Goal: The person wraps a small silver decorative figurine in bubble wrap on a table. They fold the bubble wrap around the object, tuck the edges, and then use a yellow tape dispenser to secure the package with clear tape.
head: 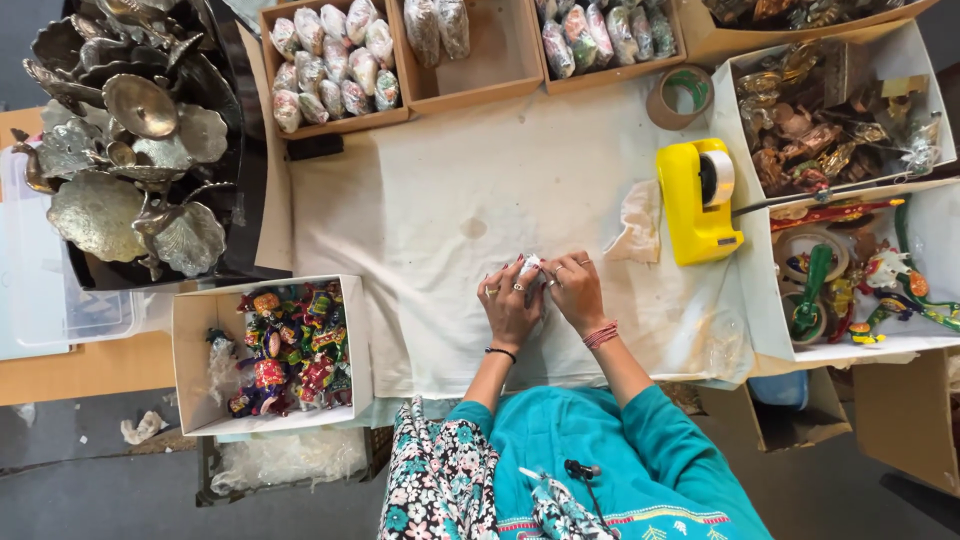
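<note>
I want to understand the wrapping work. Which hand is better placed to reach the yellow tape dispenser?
Probably the right hand. It lies on the side of the yellow tape dispenser, with bare cloth between. The left hand is farther away; both hold the small white bundle.

Yellow tape dispenser (697, 200), brass dishes (120, 150), boxed figurines (290, 350)

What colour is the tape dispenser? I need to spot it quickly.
Bright yellow: the tape dispenser sits right of both hands, clearest in the head view.
</note>
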